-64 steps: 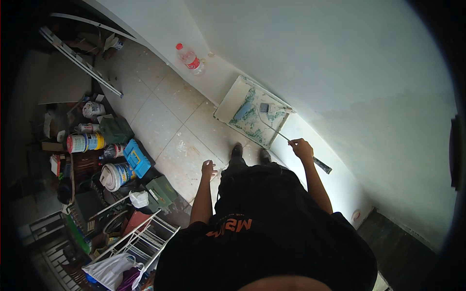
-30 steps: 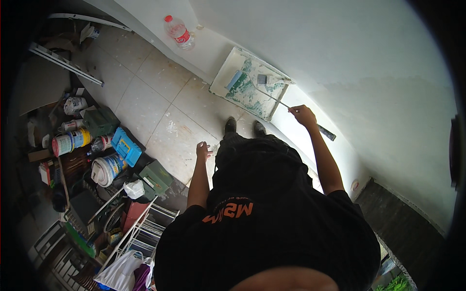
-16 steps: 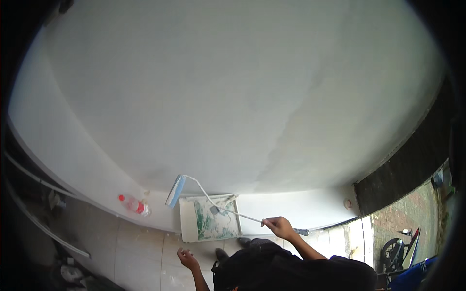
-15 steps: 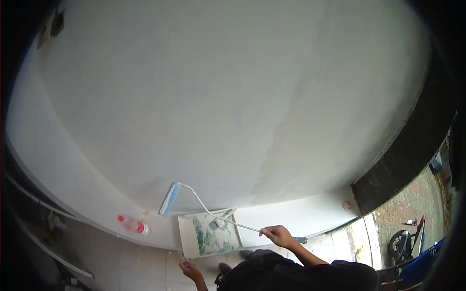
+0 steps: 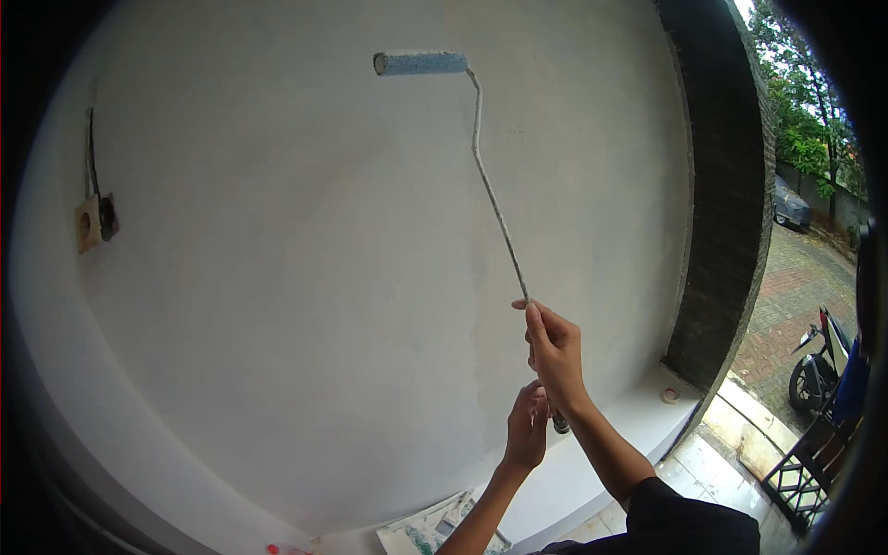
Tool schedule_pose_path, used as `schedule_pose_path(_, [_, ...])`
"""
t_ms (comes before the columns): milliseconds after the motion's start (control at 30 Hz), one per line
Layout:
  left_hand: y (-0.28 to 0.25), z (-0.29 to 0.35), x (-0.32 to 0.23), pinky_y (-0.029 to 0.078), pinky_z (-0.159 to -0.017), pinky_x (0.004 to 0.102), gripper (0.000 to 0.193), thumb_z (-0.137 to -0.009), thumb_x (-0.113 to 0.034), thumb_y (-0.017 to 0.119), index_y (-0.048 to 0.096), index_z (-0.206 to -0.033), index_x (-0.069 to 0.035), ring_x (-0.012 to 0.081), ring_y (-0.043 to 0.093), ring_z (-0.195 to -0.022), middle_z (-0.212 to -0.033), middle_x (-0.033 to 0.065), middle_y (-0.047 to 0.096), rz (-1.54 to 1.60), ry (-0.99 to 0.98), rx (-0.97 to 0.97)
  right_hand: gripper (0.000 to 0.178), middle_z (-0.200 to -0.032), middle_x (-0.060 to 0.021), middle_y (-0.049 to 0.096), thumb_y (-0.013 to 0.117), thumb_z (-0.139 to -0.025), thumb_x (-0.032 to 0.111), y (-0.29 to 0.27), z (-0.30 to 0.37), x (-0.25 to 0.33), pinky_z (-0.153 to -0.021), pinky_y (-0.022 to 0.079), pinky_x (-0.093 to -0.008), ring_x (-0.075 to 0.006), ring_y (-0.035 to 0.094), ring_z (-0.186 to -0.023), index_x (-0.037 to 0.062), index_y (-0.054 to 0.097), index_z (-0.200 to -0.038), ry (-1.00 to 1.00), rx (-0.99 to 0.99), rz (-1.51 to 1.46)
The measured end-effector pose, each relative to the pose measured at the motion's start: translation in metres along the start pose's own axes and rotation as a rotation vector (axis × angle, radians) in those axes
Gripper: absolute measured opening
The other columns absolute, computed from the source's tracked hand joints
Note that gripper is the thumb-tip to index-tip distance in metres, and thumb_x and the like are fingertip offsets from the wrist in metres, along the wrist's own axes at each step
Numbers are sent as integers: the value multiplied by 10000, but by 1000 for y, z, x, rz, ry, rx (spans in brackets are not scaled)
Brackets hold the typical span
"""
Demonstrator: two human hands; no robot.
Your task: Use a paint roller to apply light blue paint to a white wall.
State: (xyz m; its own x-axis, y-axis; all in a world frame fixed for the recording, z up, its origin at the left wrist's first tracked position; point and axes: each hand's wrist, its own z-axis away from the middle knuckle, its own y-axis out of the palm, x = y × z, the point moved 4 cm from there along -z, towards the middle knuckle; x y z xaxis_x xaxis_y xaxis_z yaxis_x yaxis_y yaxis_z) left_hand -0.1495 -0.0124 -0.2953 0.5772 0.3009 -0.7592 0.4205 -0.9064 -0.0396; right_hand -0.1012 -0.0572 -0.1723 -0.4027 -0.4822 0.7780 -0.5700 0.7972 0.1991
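Observation:
A paint roller (image 5: 501, 222) with a long, bent, paint-smeared rod is raised in front of the pale wall (image 5: 305, 277). Its blue, whitish-coated sleeve (image 5: 421, 63) lies level near the top of the view; whether it touches the wall I cannot tell. My right hand (image 5: 558, 356) is closed around the roller where rod meets handle, thumb along the rod. Just below, my left hand (image 5: 527, 427) has curled fingers at the lower handle, whose end (image 5: 561, 424) sticks out beside my right wrist. Part of that grip is hidden.
A paint tray (image 5: 416, 535) with white and green smears sits below, partly behind my left forearm. A red bottle cap (image 5: 273, 548) shows at the lower edge. A wall socket (image 5: 89, 227) is at left, a ring-shaped roll (image 5: 670, 395) on the right ledge, a motorcycle (image 5: 814, 375) outside.
The roller has swung up from above the tray to high before the wall. My left hand has risen from beside the tray to the handle. The view has tilted upward.

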Motion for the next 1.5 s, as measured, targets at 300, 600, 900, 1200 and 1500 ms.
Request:
schedule_pose_path(300, [14,-116,-44,312,-332,214,280,-962,-302,302,369,-849,-55,54,355,-360,-550,-8,391,198,-10,-127,356,-632,40,387,424,-942,248,22,-110,46,-401,287,-181,-17,309,-460,55,491,-1233,-249,39,-24])
schedule_pose_path(600, [16,-140,-48,285,-283,211,358,-943,-401,326,370,-847,-59,64,324,-303,-557,2,372,151,5,-155,363,-691,4,454,421,-935,185,21,-165,72,-471,348,-213,-68,369,-522,28,450,-1261,-520,-40,215])
schedule_pose_path(900, [24,-116,2,283,-287,224,321,-953,-360,320,356,-828,-67,65,330,-320,-532,-8,359,250,-109,-170,322,-613,-80,457,448,-917,139,9,-154,18,-527,378,-251,-123,389,-535,39,492,-1220,-507,-107,307])
schedule_pose_path(1200, [11,-175,-36,280,-288,220,379,-941,-413,329,354,-790,-67,59,298,-330,-532,-10,338,245,-46,-175,328,-585,-97,483,418,-929,208,27,-205,59,-514,390,-313,-182,437,-504,84,499,-1222,-485,-132,390])
schedule_pose_path(1500, [8,-157,-33,292,-298,225,380,-953,-404,266,367,-833,-58,78,317,-317,-545,1,345,169,-74,-178,355,-558,-81,451,403,-936,225,27,-195,43,-507,379,-314,-175,423,-485,71,466,-1249,-459,-106,387])
